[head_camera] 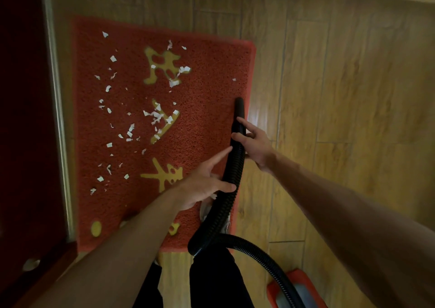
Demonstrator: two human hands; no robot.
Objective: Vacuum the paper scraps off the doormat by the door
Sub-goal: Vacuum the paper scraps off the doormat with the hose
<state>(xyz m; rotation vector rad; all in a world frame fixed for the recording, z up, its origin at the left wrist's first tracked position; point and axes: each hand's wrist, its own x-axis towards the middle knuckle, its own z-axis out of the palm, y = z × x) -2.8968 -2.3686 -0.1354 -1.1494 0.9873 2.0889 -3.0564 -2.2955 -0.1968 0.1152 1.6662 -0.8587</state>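
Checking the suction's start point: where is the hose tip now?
In the head view, the hose tip is at the doormat's right edge, just past the right hand gripping the hose, right of the paper scraps.

Wood-plank floor (pixel 353 96) is spreading toward three o'clock, catching glare; a dark red door (pixel 23 119) is standing at nine o'clock.

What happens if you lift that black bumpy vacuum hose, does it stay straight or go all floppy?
Probably floppy: the vacuum hose curls into a loop lower down. Its ribs likely let it bend easily. The smooth nozzle end looks stiffer, and the right hand grips just below it, likely to steer.
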